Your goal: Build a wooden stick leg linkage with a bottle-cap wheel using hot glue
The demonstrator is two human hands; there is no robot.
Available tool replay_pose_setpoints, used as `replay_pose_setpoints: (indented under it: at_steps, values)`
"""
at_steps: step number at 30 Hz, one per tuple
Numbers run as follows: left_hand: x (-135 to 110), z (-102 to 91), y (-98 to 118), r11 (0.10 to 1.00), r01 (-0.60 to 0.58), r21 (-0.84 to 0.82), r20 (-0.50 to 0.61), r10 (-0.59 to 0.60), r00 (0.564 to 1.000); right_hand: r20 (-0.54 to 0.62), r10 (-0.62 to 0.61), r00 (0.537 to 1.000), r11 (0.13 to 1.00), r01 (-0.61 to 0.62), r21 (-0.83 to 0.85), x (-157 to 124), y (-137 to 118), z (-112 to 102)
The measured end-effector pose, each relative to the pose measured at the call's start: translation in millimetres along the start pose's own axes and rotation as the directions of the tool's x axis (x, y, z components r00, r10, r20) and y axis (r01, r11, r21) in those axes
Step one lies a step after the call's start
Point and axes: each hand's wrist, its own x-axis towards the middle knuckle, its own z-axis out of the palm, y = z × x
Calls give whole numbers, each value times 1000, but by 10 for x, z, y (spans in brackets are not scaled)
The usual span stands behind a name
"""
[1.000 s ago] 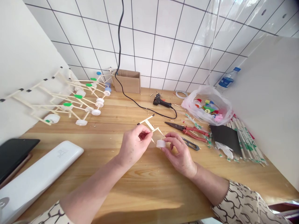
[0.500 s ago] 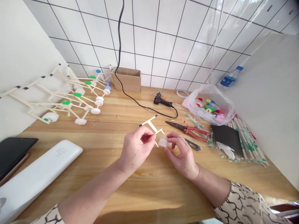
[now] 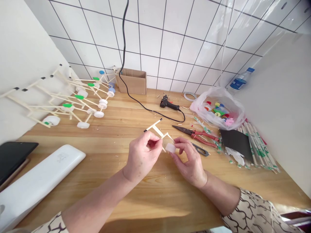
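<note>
Thumb and fingers of my left hand (image 3: 144,153) pinch a small frame of pale wooden sticks (image 3: 157,130), with black tips on its far crossbar. My right hand (image 3: 189,158) grips a white bottle cap (image 3: 170,148) between thumb and fingers, close against one end of the stick frame. Whether the cap is fixed to the frame I cannot tell. Beyond my right hand lie red-handled pliers (image 3: 195,134) and dark thread snips (image 3: 200,149).
Several stick carts (image 3: 80,97) with cap wheels stand at the left. A glue gun (image 3: 168,103), a cardboard box (image 3: 133,82) and a tape roll (image 3: 190,96) sit toward the wall. Right are a bag of caps (image 3: 218,108) and wrapped chopsticks (image 3: 259,145); a white case (image 3: 43,184) lies front left.
The white cap has tilted slightly in my right hand and shifted a little. My left hand still pinches the frame in nearly the same place.
</note>
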Motion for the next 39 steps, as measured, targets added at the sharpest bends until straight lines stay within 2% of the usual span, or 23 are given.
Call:
replay_pose_setpoints:
  at_steps: [12, 22, 33, 39]
  values:
    - [3, -8, 22, 995, 31, -95, 45, -27, 999, -32, -17, 999, 1000, 17, -18, 38, -26, -22]
    - [-25, -15, 103, 895, 271, -355, 181, -218, 959, -46, -6, 999, 1000, 5, -16, 59, -53, -65]
    - [-98, 44, 97, 897, 253, -362, 131, -220, 967, -54, 13, 998, 1000, -13, -3, 55, -63, -69]
    - [-126, 84, 63, 841, 317, -439, 154, -278, 948, -61, 7, 998, 1000, -7, 3, 57, -68, -78]
